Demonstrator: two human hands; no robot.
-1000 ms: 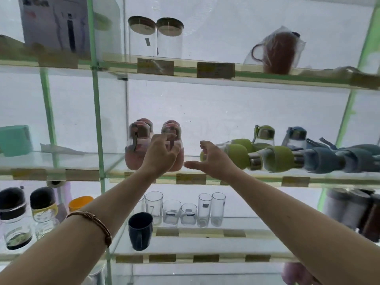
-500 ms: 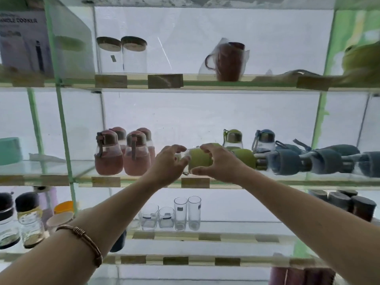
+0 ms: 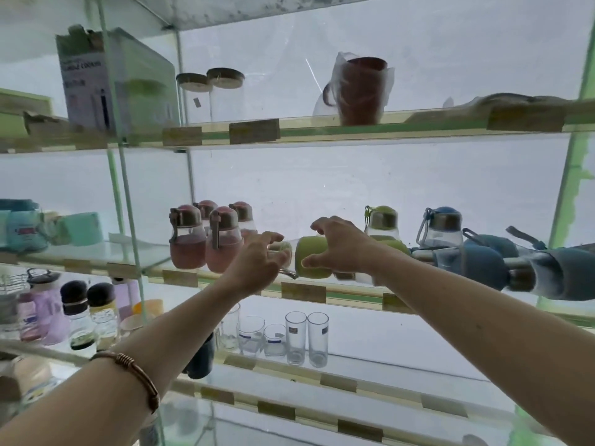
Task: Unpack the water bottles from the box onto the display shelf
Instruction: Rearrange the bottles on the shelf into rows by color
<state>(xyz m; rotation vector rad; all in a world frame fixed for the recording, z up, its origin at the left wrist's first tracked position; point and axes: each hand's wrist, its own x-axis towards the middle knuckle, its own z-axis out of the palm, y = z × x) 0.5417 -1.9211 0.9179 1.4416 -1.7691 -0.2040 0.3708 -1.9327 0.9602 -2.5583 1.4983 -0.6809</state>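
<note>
Big glass display shelf (image 3: 225, 286) fills the view, and it sits closer and more tilted than half a second back. Blue bottles (image 3: 483, 268) lie on their sides at the right of the middle level, pink bottles (image 3: 206, 243) stand at its left, same as before. Right hand (image 3: 341, 249) stays curled over the green bottle (image 3: 314, 257), which lies sideways on the middle level between the pink and blue ones. Left hand (image 3: 257, 268) has loosened, fingers spread wide at the bottle's cap end; whether it touches, I cannot tell
</note>
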